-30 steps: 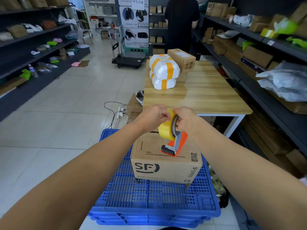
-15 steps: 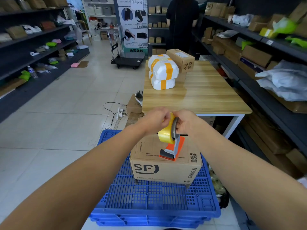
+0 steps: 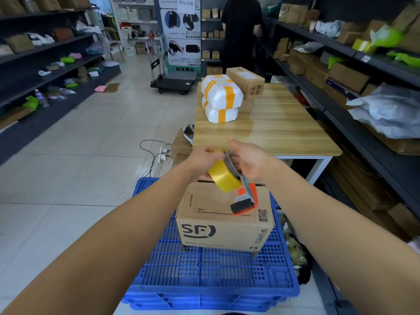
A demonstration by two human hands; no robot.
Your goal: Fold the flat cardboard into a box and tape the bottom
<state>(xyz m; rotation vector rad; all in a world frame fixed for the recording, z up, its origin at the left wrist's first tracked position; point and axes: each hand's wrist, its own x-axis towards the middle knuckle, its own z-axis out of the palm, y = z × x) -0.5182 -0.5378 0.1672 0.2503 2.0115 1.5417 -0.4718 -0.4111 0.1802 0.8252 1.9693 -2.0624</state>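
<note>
Cardboard box (image 3: 225, 223): assembled, printed "SF", standing on a blue plastic pallet (image 3: 204, 276). Tape dispenser (image 3: 244, 201): grey and orange, held tilted over the box's top, black end lowest; whether it touches the box cannot be told. Yellow tape roll (image 3: 223, 178): mounted on the dispenser, above the box's far edge. Left hand (image 3: 204, 156): grip narrow, fingers curled onto the roll's upper rim. Right hand (image 3: 250, 162): grip closed round the dispenser's grey frame beside the roll. Wooden surface (image 3: 284, 133): beyond the box, carrying white parcels (image 3: 220, 98) banded in yellow.
</note>
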